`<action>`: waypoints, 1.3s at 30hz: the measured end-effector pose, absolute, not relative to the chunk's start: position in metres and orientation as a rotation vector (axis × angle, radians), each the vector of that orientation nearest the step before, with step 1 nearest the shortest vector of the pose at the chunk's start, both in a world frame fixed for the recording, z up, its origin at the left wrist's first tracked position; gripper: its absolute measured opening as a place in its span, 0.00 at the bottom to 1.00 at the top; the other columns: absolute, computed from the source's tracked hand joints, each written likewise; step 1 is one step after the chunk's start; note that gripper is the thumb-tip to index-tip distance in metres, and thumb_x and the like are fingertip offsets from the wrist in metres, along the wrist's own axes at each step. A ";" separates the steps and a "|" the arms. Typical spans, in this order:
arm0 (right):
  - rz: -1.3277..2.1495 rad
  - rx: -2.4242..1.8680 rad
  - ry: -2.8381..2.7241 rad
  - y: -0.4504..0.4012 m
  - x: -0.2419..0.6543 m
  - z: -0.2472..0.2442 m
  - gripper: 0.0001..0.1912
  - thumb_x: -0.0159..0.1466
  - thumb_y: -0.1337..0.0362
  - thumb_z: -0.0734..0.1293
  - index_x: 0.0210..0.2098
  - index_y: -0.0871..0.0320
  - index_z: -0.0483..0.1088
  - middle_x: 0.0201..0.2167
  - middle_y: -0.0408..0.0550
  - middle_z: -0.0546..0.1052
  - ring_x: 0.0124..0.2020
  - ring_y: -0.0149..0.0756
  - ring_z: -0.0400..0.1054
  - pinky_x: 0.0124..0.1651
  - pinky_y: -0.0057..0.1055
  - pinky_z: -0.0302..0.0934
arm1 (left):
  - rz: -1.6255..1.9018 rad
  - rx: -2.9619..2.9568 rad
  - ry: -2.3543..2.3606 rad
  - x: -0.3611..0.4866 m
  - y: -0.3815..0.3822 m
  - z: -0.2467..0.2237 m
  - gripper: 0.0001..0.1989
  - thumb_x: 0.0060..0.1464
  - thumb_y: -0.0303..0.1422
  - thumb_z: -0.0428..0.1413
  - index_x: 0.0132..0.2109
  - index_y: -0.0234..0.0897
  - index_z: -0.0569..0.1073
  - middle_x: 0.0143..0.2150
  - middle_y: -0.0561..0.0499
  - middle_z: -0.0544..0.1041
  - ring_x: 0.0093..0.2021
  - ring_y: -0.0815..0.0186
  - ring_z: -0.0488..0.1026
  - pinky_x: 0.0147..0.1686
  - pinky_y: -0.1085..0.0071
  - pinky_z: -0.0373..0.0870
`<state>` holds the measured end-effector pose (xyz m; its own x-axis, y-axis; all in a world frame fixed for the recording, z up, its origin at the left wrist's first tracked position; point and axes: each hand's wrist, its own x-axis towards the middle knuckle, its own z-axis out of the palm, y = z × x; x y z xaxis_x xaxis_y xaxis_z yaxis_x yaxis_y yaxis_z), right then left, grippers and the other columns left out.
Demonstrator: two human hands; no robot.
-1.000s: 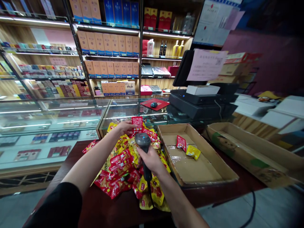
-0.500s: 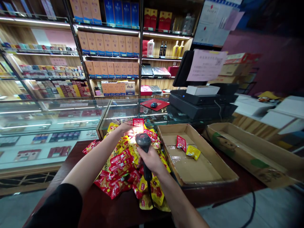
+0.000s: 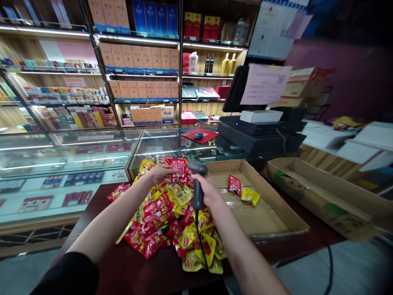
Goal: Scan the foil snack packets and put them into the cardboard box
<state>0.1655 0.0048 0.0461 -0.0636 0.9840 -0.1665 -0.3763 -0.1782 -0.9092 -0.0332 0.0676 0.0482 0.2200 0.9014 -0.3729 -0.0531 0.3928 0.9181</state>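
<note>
Cardboard tray (image 3: 260,215): located right of the packet pile (image 3: 157,209), on the counter. Scanner (image 3: 198,196): above the pile's right side; my right hand (image 3: 206,190) is closed around its handle. Handle axis runs near-vertical in view, cord end toward me; head turned left, facing the red packet (image 3: 179,169). My left hand (image 3: 161,173) pinches that packet's left edge, fingers nearly closed.

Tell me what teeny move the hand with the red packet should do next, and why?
I'd probably have the left hand carry its red packet to the cardboard tray. The scanner's light shone on that packet a moment ago and no longer shows, and a red packet and a yellow one already lie in there.
</note>
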 end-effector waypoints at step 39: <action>1.492 -0.792 -0.331 -0.039 0.401 0.061 0.11 0.55 0.72 0.62 0.38 0.61 0.69 0.36 0.54 0.79 0.41 0.40 0.74 0.43 0.37 0.70 | 0.534 1.126 0.975 0.183 0.077 0.061 0.20 0.36 0.29 0.69 0.40 0.29 0.77 0.38 0.41 0.79 0.36 0.59 0.78 0.32 0.71 0.77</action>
